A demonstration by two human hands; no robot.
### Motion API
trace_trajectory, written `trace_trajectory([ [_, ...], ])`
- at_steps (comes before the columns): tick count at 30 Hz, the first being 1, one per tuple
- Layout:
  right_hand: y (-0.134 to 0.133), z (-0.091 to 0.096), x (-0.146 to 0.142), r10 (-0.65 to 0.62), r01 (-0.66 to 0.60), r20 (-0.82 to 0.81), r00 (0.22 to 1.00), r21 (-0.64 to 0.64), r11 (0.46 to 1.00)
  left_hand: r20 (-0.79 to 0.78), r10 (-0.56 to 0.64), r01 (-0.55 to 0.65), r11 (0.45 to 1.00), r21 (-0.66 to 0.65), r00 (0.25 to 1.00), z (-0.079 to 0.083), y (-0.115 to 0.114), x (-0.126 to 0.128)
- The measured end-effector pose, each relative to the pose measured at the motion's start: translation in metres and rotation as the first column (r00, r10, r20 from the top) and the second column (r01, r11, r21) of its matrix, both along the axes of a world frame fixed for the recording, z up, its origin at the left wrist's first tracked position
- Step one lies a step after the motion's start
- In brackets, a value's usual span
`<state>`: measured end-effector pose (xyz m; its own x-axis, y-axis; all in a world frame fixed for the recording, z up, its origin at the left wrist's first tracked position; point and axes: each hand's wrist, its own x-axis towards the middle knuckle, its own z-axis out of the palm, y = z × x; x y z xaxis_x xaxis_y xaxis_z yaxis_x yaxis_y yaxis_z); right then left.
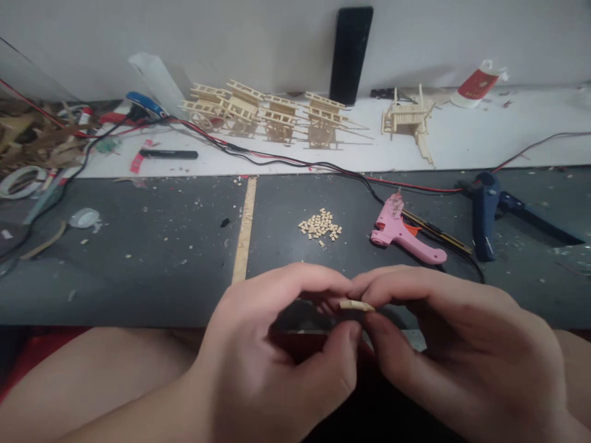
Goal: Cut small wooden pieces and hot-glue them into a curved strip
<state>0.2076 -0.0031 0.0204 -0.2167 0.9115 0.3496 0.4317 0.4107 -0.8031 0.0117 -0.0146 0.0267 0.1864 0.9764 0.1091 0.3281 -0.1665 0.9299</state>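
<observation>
Now the right hand (pixel 475 351) pinches a small wooden piece (pixel 354 305), near side, centre; the left hand (pixel 244 344) curves beside it, contact unclear. A slackened pinch could drop it.

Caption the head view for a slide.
Right hand holds a small pale piece beside the left hand, pink glue gun and model carts beyond.

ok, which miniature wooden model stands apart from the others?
The rightmost wooden model, right of the black smartphone; the other four, wheeled carts, bunch together leftward.
</observation>
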Motion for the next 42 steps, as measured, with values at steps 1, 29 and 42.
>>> trace_trajectory([
  [1, 0.0009, 0.0011, -0.0002, -0.007, 0.007, 0.006, 1.000, -0.004, 1.000, 0.063, 0.003, 0.002, 0.997, -0.079, 0.998, 0.0016, 0.0012, 0.0008],
  [29, -0.0005, 0.0048, -0.0021, -0.002, 0.001, -0.022, 1.000, -0.012, 1.000, 0.047, 0.024, -0.020, 0.995, -0.095, 0.999, 0.0059, 0.0050, 0.0044],
  [42, 0.0001, 0.0041, -0.0031, -0.003, 0.003, -0.005, 1.000, -0.008, 1.000, 0.071, 0.027, -0.020, 0.994, -0.104, 0.997, 0.0045, 0.0031, 0.0015],
])
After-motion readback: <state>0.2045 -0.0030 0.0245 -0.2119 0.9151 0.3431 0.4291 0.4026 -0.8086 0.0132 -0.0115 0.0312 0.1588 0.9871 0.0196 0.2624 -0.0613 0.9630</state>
